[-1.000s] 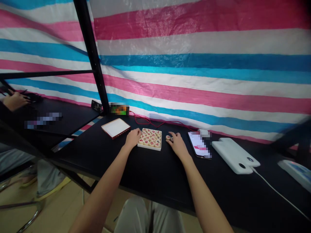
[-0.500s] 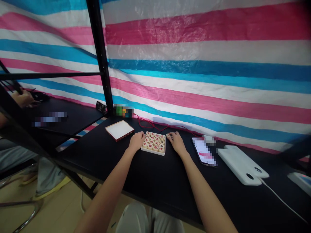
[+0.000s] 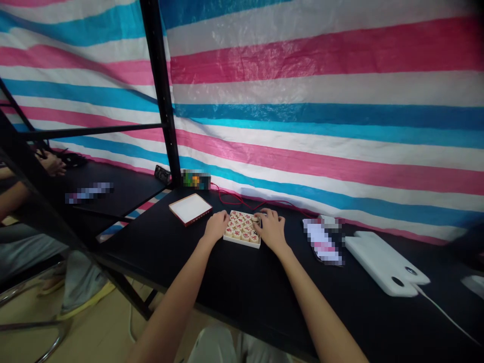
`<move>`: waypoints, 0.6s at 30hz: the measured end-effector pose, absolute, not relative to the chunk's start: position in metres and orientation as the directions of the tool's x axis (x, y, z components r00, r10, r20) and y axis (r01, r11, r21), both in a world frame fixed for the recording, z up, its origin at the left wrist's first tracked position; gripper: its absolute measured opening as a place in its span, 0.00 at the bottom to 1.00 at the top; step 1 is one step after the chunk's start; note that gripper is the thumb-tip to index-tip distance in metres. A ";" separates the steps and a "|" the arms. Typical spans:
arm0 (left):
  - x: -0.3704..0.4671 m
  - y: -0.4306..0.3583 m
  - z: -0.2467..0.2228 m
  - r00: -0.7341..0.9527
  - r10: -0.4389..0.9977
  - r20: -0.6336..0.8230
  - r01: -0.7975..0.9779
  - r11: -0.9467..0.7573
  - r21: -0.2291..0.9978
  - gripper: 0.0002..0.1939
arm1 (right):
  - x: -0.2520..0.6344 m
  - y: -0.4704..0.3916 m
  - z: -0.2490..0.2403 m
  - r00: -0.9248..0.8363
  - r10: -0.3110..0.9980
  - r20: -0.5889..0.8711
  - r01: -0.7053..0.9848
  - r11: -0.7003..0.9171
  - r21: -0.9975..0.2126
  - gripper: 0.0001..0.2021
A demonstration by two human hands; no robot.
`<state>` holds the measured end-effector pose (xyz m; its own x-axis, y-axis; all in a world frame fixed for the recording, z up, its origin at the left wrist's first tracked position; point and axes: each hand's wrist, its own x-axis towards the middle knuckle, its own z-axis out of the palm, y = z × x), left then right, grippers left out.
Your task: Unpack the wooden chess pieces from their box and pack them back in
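A shallow white box point(image 3: 242, 243) on the black table holds rows of round Chinese chess pieces point(image 3: 237, 234), most with red characters and at least one with a dark one. My left hand point(image 3: 217, 226) is closed against the box's left edge, its fingertips at the rim. Over the right rim, my right hand point(image 3: 270, 229) has thumb and fingers around a Chinese chess piece point(image 3: 255, 220) at the box's upper right corner. The fingers partly cover this piece and the pieces beside it.
A lid with a white inside point(image 3: 191, 208) lies left of the box. To the right are a phone point(image 3: 322, 242) and a white device point(image 3: 385, 263) with a cable. A red cord point(image 3: 236, 197) runs along the back. Another person's hands point(image 3: 53, 164) are at the far left table.
My right hand has moved left with the chess piece, from beside the box to its upper right corner. My left hand stays at the left edge. The camera view has shifted slightly.
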<state>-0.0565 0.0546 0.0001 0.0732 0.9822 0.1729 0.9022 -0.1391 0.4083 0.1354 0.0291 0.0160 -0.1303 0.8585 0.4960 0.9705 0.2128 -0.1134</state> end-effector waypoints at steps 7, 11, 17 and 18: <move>-0.057 0.055 0.000 0.083 0.978 0.192 0.897 -0.157 0.413 0.14 | 0.130 0.033 0.015 -0.053 0.869 0.491 0.980 0.141 -0.143 0.08; -0.057 0.056 -0.001 0.086 0.978 0.190 0.896 -0.159 0.414 0.14 | 0.132 0.035 0.015 -0.018 0.888 0.459 0.972 0.123 -0.200 0.08; -0.057 0.054 0.001 0.079 0.983 0.165 0.905 -0.140 0.402 0.14 | 0.135 0.039 0.023 0.048 0.903 0.427 0.935 0.110 -0.337 0.10; -0.057 0.054 0.001 0.079 0.983 0.165 0.906 -0.140 0.400 0.14 | 0.138 0.039 0.026 0.078 0.894 0.441 0.920 0.106 -0.378 0.11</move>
